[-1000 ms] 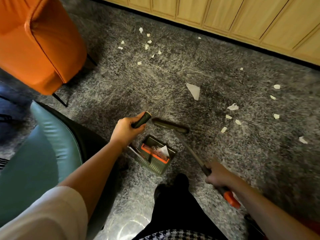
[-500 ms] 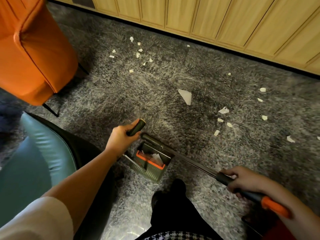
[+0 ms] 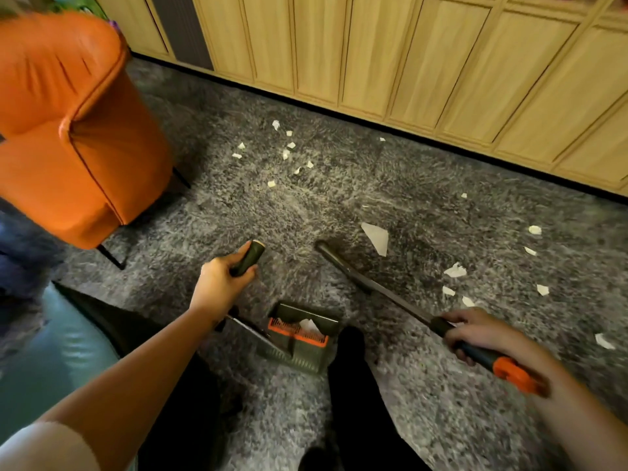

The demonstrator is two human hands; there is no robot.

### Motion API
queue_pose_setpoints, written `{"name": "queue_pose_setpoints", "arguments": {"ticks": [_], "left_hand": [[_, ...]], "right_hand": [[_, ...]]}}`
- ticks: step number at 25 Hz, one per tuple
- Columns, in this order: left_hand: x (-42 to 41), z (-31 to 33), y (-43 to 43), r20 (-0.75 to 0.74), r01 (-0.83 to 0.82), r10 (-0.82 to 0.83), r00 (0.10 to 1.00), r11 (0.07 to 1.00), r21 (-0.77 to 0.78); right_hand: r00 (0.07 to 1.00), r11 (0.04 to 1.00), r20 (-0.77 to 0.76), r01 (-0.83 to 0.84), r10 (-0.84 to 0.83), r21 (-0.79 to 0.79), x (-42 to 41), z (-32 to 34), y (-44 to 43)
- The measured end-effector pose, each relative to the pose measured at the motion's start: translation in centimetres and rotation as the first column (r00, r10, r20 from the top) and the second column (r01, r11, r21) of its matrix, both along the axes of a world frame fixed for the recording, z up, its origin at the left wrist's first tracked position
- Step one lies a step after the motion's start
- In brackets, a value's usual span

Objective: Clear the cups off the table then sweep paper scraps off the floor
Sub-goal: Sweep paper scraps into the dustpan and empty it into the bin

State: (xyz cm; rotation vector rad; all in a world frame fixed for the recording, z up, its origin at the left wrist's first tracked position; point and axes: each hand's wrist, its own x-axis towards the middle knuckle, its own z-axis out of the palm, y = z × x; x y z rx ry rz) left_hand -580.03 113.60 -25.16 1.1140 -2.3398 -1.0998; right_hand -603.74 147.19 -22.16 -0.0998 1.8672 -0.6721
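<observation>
Gripping the broom (image 3: pixel 373 287), the right hand (image 3: pixel 475 331) angles its shaft forward-left, head just beside the large paper scrap (image 3: pixel 376 236); the left hand (image 3: pixel 221 283) clasps the dustpan handle (image 3: pixel 250 257).

Both arms reach forward, left hand (image 3: pixel 221 283) and right hand (image 3: pixel 477 331) each curled in a grip.

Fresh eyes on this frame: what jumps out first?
The orange chair at upper left dominates, then the white paper scraps scattered over the grey carpet below the wooden cabinets. Low in the centre, the left hand grips the dustpan handle. The right hand grips the broom, its head beside the biggest scrap.
</observation>
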Motion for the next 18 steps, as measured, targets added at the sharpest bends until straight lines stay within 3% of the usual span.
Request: {"name": "queue_pose_setpoints", "arguments": {"ticks": [9, 18], "left_hand": [[-16.8, 2.0, -14.6, 0.069, -0.100, 0.101, 0.992, 0.995, -0.020], [-28.6, 4.5, -29.4, 0.057, -0.204, 0.207, 0.977, 0.978, -0.052]], "right_hand": [[0.999, 0.999, 0.028, 0.017, -0.016, -0.044, -20.9, -1.2, -19.1], [0.996, 0.997, -0.094, 0.001, -0.008, -0.077, -37.1, 0.0, -39.5]]}}
